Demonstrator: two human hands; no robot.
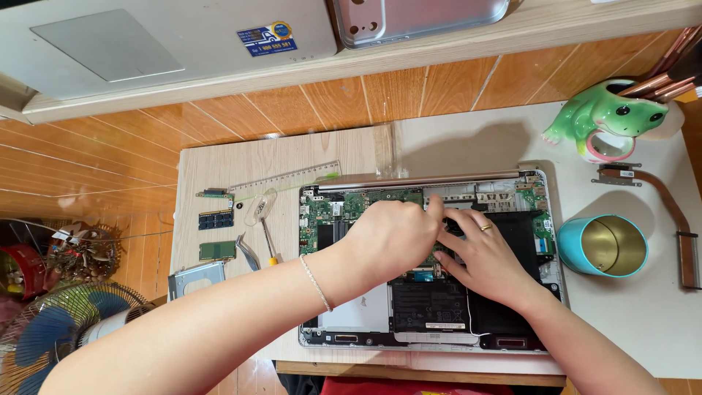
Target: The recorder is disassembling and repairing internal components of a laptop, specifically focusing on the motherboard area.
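Both hands press close together over the middle of the opened silver laptop (431, 322), which lies bottom-up with its cover off. The left hand (391, 235) is curled, its fingertips (436, 212) down on the green circuit board (365, 208); whether they pinch anything cannot be told, since the knuckles hide the tips. At its three o'clock and touching it, the right hand (486, 260), with a ring on one finger, lies fingers-down across the flat black battery pack (468, 300), again with nothing visibly held.

At the laptop's nine o'clock, on the pale wooden tabletop (219, 172), lie loose parts: a clear plastic ruler (285, 179), a yellow-tipped screwdriver with a clear handle (263, 219), dark memory modules (216, 219), steel tweezers (248, 252) and a grey metal drive bracket (196, 279). At three o'clock stand a teal metal cup with a gold inside (603, 246) and a bent copper heat pipe (673, 219); at one o'clock, a green ceramic frog holder (607, 117).

The work looks like mid-disassembly, with a small connector or part near the board's centre being freed. The following move likely calls for a gentle, straight pull with fingertips, without flexing the board.
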